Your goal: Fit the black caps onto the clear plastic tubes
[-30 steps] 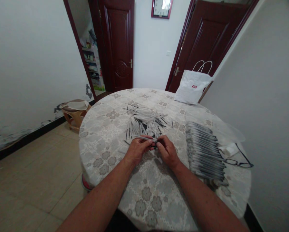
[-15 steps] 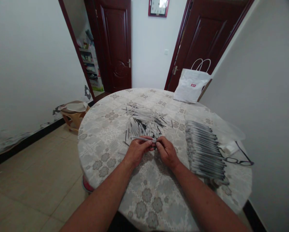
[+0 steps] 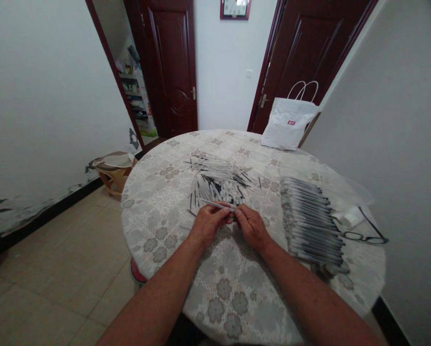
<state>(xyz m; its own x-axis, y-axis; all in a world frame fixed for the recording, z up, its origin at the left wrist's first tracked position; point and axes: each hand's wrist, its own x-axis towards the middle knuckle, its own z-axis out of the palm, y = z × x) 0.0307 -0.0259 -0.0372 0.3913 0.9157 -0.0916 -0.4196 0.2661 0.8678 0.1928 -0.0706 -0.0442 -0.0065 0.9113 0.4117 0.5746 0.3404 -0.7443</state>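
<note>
The left hand (image 3: 208,225) has a thin pale stick (image 3: 211,202) pinched in its fingers, and the right hand (image 3: 251,226) is pinching its end, between the loose pile (image 3: 220,177) and the tabletop's (image 3: 153,202) near edge. White bag (image 3: 288,127) stands at the far right edge, can't really tell what's inside.

This looks like a room in a home: a round table (image 3: 146,190) under a flower-patterned tablecloth (image 3: 229,295), 2 dark red panelled doors (image 3: 170,57), a framed wall clock (image 3: 235,9), a light switch (image 3: 249,73), a low stool (image 3: 115,163) beside a white wall (image 3: 53,101) with peeling paint, a tiled floor (image 3: 71,269), and stocked shelves (image 3: 136,103) through a doorway (image 3: 117,48).
</note>
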